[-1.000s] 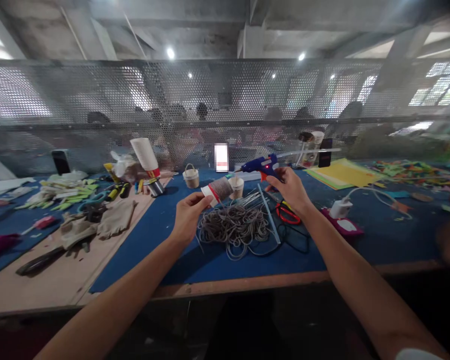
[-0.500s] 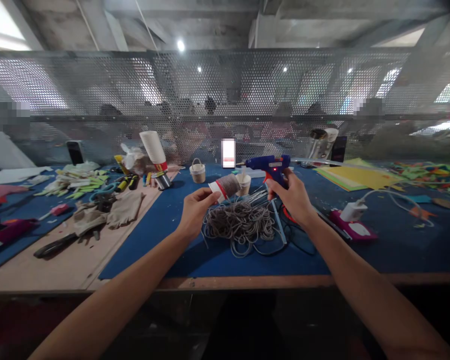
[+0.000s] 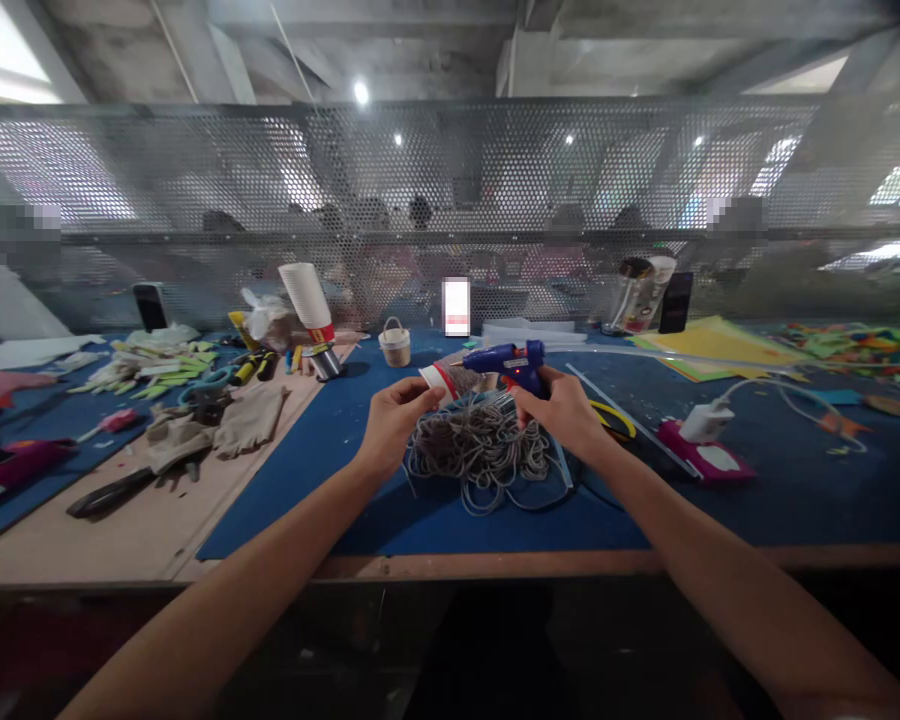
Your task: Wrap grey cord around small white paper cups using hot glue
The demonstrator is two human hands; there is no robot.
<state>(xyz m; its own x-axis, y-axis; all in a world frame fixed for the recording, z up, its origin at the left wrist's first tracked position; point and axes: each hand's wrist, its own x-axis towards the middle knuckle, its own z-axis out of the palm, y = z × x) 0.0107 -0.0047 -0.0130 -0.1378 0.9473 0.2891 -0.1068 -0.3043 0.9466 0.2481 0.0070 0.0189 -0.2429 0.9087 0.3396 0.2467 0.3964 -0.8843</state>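
Observation:
My left hand is closed on a paper cup, tilted on its side. Grey cord wraps part of the cup, beside its red and white band. In my right hand is a blue glue gun with a small red light lit. Its nozzle points left and sits at the cord-wrapped side of the cup; whether it touches I cannot tell. Below both hands lies a tangled heap of grey cord. Another cup, partly covered by the glue gun, stands behind.
A small wrapped cup with a handle stands behind the left hand. Stacked paper cups lean further left, past gloves. To the right are yellow-handled pliers or scissors, a magenta power block and coloured sheets.
My right hand has brought the glue gun down and left, so its nozzle now reaches the cord on the cup. My left hand has stayed nearly still with the cup.

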